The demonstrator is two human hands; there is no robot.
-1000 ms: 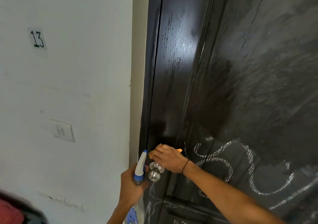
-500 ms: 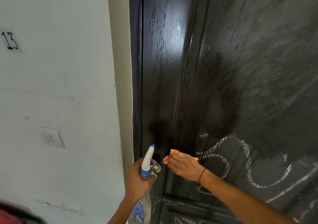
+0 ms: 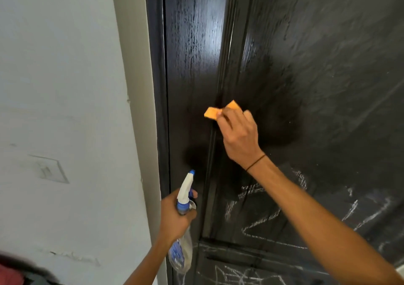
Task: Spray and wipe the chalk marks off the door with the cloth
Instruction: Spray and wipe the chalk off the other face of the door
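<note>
Pressing an orange cloth (image 3: 211, 112) against the dark door (image 3: 306, 66), the right hand (image 3: 239, 135) lies with its fingers folded over the fabric, so that only two corners of the cloth poke out above and to the left of the knuckles, while the rest is hidden under the palm. A thin black band (image 3: 255, 163) circles that wrist. Below and to the left of this hand, well apart from it, the left hand (image 3: 175, 217) grips the neck of a spray bottle (image 3: 183, 223), its fingers wrapped round just under the white and blue trigger head, with one fingertip showing at the trigger. The nozzle points up and toward the door, and the clear body with its blue label hangs below the fist. The door around and above the right hand looks wet and glossy, with a bright sheen up and to the left of the cloth. The chalk marks (image 3: 262, 214) lie lower, beneath the right forearm and to the right of the left hand, as white scribbled lines across the panel. To the left of both hands stand the pale door frame (image 3: 135, 109) and a white wall (image 3: 61, 88), with a wall switch (image 3: 49, 171) level with the right wrist.
</note>
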